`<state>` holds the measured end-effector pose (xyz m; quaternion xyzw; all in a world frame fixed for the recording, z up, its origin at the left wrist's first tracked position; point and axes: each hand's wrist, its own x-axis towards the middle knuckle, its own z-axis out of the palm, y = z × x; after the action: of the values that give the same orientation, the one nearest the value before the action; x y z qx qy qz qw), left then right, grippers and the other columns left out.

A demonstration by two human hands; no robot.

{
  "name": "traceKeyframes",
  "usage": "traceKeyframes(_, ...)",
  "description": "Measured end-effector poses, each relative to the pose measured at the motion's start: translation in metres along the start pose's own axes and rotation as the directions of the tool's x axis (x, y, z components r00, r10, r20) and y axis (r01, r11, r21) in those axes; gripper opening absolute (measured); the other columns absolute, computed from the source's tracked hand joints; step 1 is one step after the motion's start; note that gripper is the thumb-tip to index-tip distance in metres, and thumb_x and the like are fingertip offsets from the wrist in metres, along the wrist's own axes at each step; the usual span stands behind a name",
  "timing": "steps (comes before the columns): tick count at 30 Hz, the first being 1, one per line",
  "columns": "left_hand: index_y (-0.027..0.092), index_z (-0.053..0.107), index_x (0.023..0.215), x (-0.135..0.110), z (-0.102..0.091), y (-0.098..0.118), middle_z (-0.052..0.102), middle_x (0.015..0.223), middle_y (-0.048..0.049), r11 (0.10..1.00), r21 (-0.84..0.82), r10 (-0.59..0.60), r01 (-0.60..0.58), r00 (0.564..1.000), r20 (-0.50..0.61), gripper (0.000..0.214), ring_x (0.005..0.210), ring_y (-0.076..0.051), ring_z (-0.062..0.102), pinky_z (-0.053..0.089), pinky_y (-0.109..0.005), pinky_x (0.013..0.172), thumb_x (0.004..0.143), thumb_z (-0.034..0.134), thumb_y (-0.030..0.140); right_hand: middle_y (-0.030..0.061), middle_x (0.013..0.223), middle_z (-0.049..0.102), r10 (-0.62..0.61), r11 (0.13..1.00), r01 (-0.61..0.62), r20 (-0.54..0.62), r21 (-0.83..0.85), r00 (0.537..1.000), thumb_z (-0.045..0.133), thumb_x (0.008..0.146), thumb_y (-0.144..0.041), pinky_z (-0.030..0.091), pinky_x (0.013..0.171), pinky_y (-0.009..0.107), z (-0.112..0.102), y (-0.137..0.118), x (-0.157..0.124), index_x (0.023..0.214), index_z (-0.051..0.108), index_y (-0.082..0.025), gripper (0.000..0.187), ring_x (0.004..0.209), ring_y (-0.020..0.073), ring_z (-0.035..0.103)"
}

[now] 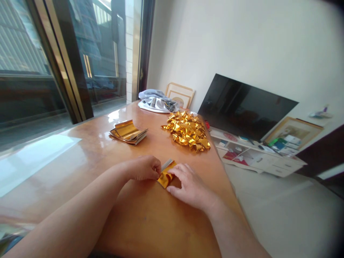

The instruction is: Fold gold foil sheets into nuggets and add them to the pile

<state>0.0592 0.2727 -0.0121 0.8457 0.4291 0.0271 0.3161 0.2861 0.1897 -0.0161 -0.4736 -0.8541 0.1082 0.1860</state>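
Observation:
A small sheet of gold foil paper lies on the table in front of me, partly folded, with a grey strip along its upper left edge. My left hand is closed, its fingertips pinching the paper's left edge. From the other side my right hand holds the sheet, thumb at the near edge and fingers curved over the right edge. Behind the left hand rests a stack of gold foil sheets, the top one curling up. A heap of folded gold foil pieces sits farther back on the right.
The glossy wooden table ends on the right beside a pale floor. Bundled cloth lies at its far end near a framed picture. A pale sheet lies left. A television stands on a white cabinet.

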Motion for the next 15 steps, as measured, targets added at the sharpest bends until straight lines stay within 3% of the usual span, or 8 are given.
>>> traceKeyframes(6,0.024,0.076,0.089,0.0001,-0.0003,-0.0025,0.072,0.076,0.0021,1.000,-0.014,0.008,-0.008,1.000,0.008,0.023,0.067,-0.015,0.062,0.037,-0.021,0.052,0.073,0.061,0.030,0.0035,0.111,0.063,-0.005,1.000,0.005,-0.003,-0.029,1.000,0.075,0.084,-0.030,0.042,0.094,0.037,0.0006,-0.0006,0.0024,0.109,0.068,-0.027,0.026,0.106,0.0233,0.053)
traceKeyframes(15,0.023,0.076,0.089,-0.0004,0.0003,-0.0019,0.072,0.076,0.0014,1.000,-0.020,0.004,-0.004,1.000,0.003,0.023,0.067,-0.015,0.062,0.036,-0.021,0.051,0.072,0.062,0.028,0.0022,0.106,0.064,-0.019,0.999,0.019,0.009,-0.050,1.000,0.076,0.084,-0.026,0.042,0.092,0.035,-0.0012,-0.0046,0.0007,0.103,0.068,-0.025,0.021,0.103,0.0218,0.054)
